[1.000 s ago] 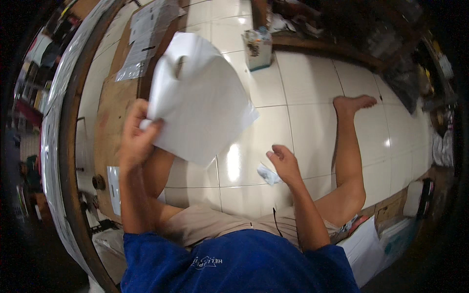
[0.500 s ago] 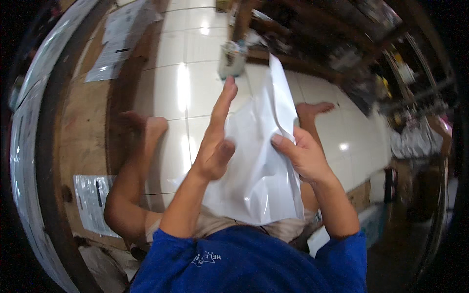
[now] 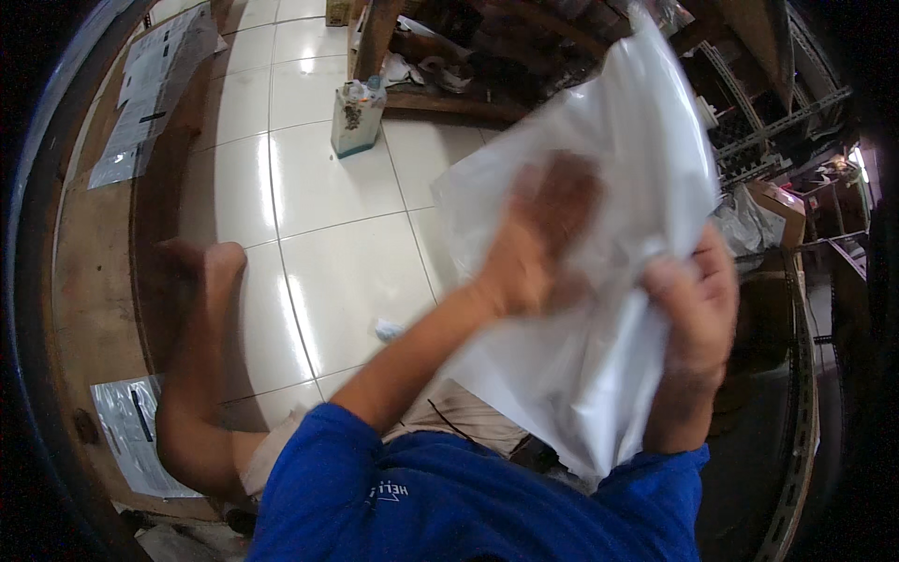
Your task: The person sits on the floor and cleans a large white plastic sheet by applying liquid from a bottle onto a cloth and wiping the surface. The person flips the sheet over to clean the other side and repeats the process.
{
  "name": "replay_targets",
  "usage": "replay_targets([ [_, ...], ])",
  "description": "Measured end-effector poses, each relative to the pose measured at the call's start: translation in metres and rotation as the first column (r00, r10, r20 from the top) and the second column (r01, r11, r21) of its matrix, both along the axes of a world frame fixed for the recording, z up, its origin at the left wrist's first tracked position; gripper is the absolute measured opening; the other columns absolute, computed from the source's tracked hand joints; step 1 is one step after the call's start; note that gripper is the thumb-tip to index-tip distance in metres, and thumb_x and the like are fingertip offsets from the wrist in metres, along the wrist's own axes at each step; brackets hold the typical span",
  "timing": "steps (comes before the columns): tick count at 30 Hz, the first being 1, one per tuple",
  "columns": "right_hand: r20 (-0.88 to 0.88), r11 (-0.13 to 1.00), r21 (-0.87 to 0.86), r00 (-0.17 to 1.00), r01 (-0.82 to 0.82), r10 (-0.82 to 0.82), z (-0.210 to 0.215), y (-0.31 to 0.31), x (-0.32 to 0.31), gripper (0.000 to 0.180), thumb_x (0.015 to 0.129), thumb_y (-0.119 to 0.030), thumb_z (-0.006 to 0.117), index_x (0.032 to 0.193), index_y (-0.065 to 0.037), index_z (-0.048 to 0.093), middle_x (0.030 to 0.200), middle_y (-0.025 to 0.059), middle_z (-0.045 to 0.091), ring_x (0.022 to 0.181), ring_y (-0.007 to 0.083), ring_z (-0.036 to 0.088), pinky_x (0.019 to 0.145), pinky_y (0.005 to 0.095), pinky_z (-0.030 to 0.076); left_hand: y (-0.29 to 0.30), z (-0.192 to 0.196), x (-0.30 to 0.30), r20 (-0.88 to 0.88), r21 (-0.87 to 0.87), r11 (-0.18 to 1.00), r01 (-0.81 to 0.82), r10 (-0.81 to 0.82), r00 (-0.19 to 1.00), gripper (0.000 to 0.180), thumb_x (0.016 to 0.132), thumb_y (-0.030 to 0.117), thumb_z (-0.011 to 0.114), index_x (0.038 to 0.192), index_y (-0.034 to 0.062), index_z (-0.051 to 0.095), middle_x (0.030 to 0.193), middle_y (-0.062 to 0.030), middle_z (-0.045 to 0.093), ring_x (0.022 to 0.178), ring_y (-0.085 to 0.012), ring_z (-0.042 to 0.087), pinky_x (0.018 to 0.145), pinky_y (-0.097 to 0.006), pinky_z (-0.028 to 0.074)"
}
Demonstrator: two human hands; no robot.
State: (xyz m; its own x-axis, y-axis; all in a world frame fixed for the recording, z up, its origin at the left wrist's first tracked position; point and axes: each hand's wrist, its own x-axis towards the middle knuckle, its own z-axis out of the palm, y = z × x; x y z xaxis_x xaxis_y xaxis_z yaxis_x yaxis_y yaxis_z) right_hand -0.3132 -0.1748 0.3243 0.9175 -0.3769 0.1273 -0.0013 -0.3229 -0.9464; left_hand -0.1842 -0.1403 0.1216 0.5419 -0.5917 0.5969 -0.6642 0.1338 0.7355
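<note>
Tiled floor: pale, glossy squares [image 3: 342, 253] fill the middle of the view; with the view swung to the right since half a second ago, they now sit further left.
Wooden board: a long brown board [image 3: 94, 272] runs down the left side, beside the person's bent left leg [image 3: 201, 403]; the right leg, in view half a second ago, is now out of sight.
White plastic sheet: the thin, shiny sheet [image 3: 613, 328] is in the air before the right side of the body, creased and slanting, its top reaching toward the upper edge; half a second ago it was nearer the middle and lower.
Flat packets: a grey-white group [image 3: 154, 94] lies at the board's far end, and one grey-white packet [image 3: 140, 436] at its near end, close to the knee.
Container: a whitish box with a green base [image 3: 358, 117] stands upright on the tiles.
Right hand: pinches the sheet's right edge [image 3: 698, 300], thumb on the near face, as half a second ago.
Left hand: a blur over the sheet's face [image 3: 543, 225], moved right from beside it; whether its fingers spread, or touch the plastic, I cannot tell.
Small scrap: a pale bluish piece [image 3: 387, 328] lies near the left forearm.
</note>
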Motion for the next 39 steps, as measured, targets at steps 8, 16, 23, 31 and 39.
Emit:
replay_targets([
  [8, 0.153, 0.945, -0.059, 0.939, 0.320, -0.309, 0.025, -0.090, -0.055, 0.051, 0.090, -0.025, 0.066, 0.129, 0.004, 0.051, 0.113, 0.0123, 0.065, 0.100, 0.0154, 0.063, 0.090, 0.0285, 0.048, 0.041, -0.043, 0.023, -0.547, -0.070, 0.935, -0.348, 0.256, 0.797, 0.081, 0.099, 0.052, 0.039, 0.151, -0.0070, 0.019, 0.155, -0.0275, 0.024, 0.146, -0.0346, 0.022, 0.119, -0.044, 0.017],
  [16, 0.208, 0.945, 0.015, 0.923, 0.328, -0.324, 0.025, -0.122, -0.059, 0.041, 0.096, -0.024, 0.060, 0.127, 0.002, 0.054, 0.111, 0.0128, 0.066, 0.096, 0.0151, 0.064, 0.086, 0.0278, 0.051, -0.005, -0.197, -0.038, -0.111, 0.292, 0.953, 0.085, -0.055, 0.992, 0.081, 0.087, 0.052, 0.060, 0.144, -0.0006, 0.040, 0.153, -0.0240, 0.032, 0.145, -0.0423, 0.018, 0.119, -0.056, 0.009],
  [23, -0.012, 0.758, 0.242, 0.784, 0.605, -0.621, 0.000, -0.199, -0.134, 0.046, 0.092, -0.030, 0.064, 0.122, 0.004, 0.055, 0.097, 0.0082, 0.064, 0.086, 0.0165, 0.063, 0.077, 0.0287, 0.051, 0.083, -0.177, 0.021, 0.049, 0.458, 0.790, -0.408, 0.435, 0.899, 0.051, 0.100, 0.026, 0.045, 0.141, -0.0058, 0.043, 0.150, -0.0265, 0.036, 0.140, -0.0412, 0.032, 0.116, -0.052, 0.024],
  [31, -0.091, 0.749, -0.035, 0.745, 0.661, -0.661, -0.018, -0.234, -0.191, 0.035, 0.093, -0.021, 0.062, 0.119, 0.002, 0.059, 0.095, 0.0073, 0.067, 0.078, 0.0133, 0.064, 0.071, 0.0298, 0.053, -0.049, -0.020, -0.098, 0.255, 0.128, 0.965, 0.231, -0.257, 0.932, 0.055, 0.089, 0.017, 0.058, 0.141, 0.0041, 0.044, 0.152, -0.0205, 0.036, 0.143, -0.0387, 0.029, 0.118, -0.049, 0.023],
  [39, -0.483, 0.470, -0.733, 0.109, 0.492, -0.869, -0.089, -0.359, -0.501, 0.042, 0.085, -0.021, 0.067, 0.118, 0.004, 0.061, 0.093, 0.0093, 0.068, 0.079, 0.0194, 0.062, 0.076, 0.0366, 0.051, 0.071, -0.178, -0.012, 0.085, 0.603, 0.793, -0.086, 0.044, 0.995, 0.049, 0.098, 0.022, 0.055, 0.144, 0.0068, 0.045, 0.156, -0.0182, 0.029, 0.145, -0.0344, 0.026, 0.117, -0.045, 0.024],
])
